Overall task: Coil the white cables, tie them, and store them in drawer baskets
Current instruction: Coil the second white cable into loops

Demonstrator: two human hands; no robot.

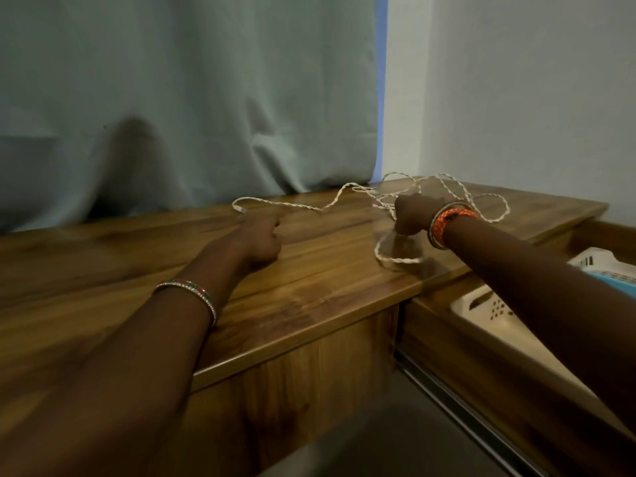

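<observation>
One white cable (378,197) sprawls loose across the wooden countertop (309,270), so we judge coiling barely begun. Our right hand (411,215) grips its tangled end; our left hand (260,235) is curled near the plug end, holding nothing we can see. Tying remains, then storing in the drawer baskets (481,308).

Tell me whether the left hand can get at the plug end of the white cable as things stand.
Probably yes. The left hand lies on the wooden top just short of the white cable and its plug end, with only bare wood between them. The right hand grips the tangled part farther right, out of the way.
</observation>
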